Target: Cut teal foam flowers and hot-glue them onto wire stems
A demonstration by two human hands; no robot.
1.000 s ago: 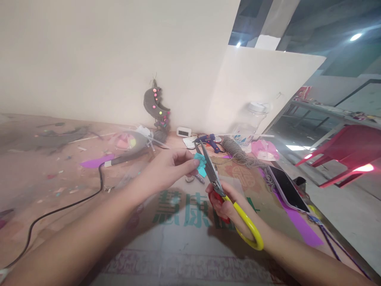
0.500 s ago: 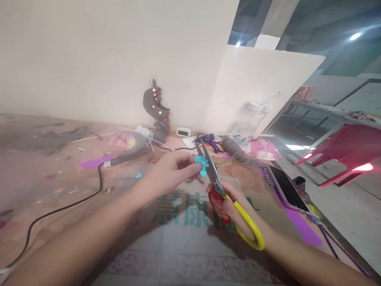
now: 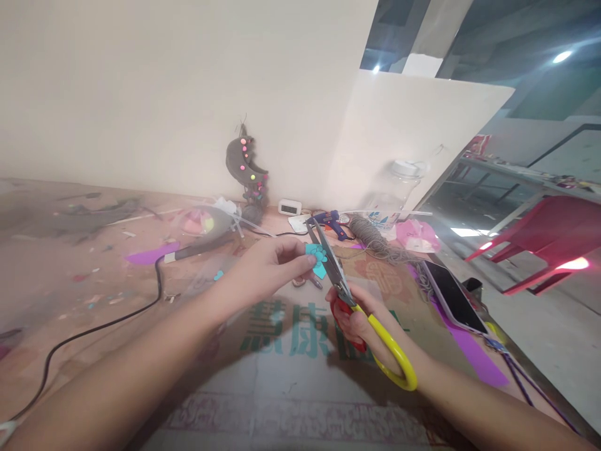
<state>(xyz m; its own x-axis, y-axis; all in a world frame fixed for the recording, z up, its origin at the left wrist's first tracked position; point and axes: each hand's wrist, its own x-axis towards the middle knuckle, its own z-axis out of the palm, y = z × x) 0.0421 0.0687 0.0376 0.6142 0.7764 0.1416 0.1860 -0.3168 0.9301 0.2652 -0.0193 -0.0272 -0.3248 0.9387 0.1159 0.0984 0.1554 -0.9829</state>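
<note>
The left hand (image 3: 270, 266) is pinching a small teal paper shape (image 3: 318, 260) between thumb and fingertips, holding it up above the middle of the desk (image 3: 70, 282). The right hand (image 3: 361, 322) is gripping the scissors (image 3: 339, 279) by their red and yellow handles, with the blades pointing up and away and lying against the right edge of the teal shape.

Under both hands a flattened cardboard sheet (image 3: 300, 388) with green printed characters is covering the near part of the desk. A black cable (image 3: 94, 329) is trailing across the left side, and small paper scraps are lying scattered around it, with a purple paper piece (image 3: 148, 255) further back. On the right a phone (image 3: 453, 295) is lying face up near the desk edge, just above a purple strip (image 3: 474, 354). Along the back a blue glue gun (image 3: 328, 220), a bundle of twine (image 3: 375, 241), a pink bag (image 3: 416, 235), a clear plastic jar (image 3: 399, 188) and a small white clock (image 3: 290, 207) are sitting close together. A dark crescent ornament (image 3: 244, 166) dotted with coloured beads is leaning against the pale wall (image 3: 164, 94), and a white partition board (image 3: 413, 131) is standing to its right. Beyond the desk a red plastic chair (image 3: 549, 235) is standing on a grey floor, and a ceiling light (image 3: 561, 57) is glowing overhead
</note>
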